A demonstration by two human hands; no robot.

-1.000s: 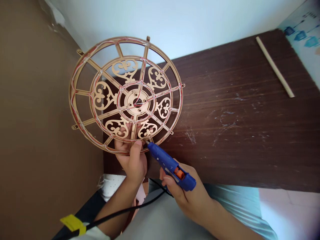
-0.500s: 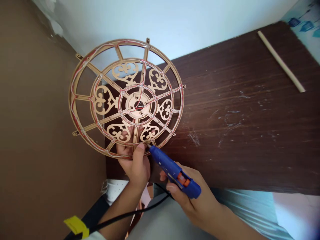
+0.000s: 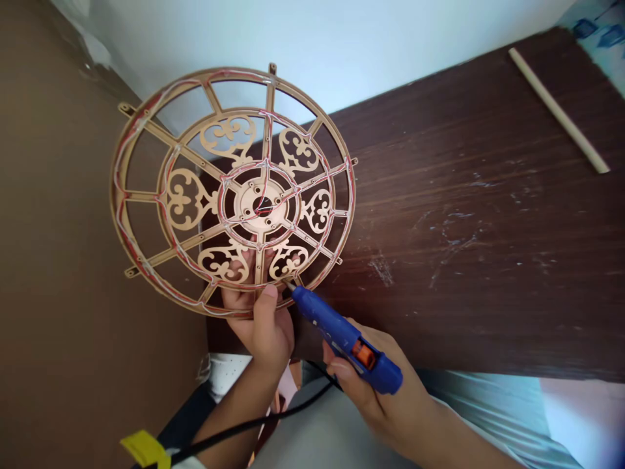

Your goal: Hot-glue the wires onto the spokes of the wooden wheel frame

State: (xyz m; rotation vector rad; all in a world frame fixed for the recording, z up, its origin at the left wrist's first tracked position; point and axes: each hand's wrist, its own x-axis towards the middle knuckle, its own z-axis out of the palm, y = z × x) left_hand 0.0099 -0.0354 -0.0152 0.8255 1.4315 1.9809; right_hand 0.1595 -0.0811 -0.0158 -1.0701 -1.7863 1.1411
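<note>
A round gold openwork frame [image 3: 265, 225] with scrolled ornaments and red and white wires along its rings is held up and tilted. My left hand [image 3: 267, 329] grips its lower rim, thumb in front and fingers behind. In my right hand [image 3: 375, 378] is a blue glue gun [image 3: 336, 329] with an orange part showing in its body. Its nozzle points at the lower part of the frame, just right of my left thumb; whether it touches cannot be told.
A dark wooden table [image 3: 463, 260] has a pale stick [image 3: 559, 111] at its far right. A brown panel [image 3: 63, 260] rises at left, a pale wall behind. A black cable [image 3: 244, 426] with a yellow tag [image 3: 145, 449] crosses my left forearm.
The frame has shifted left and turned slightly, appearing larger. The glue gun's rear and my right hand have moved slightly right, with the nozzle still near the lower rings.
</note>
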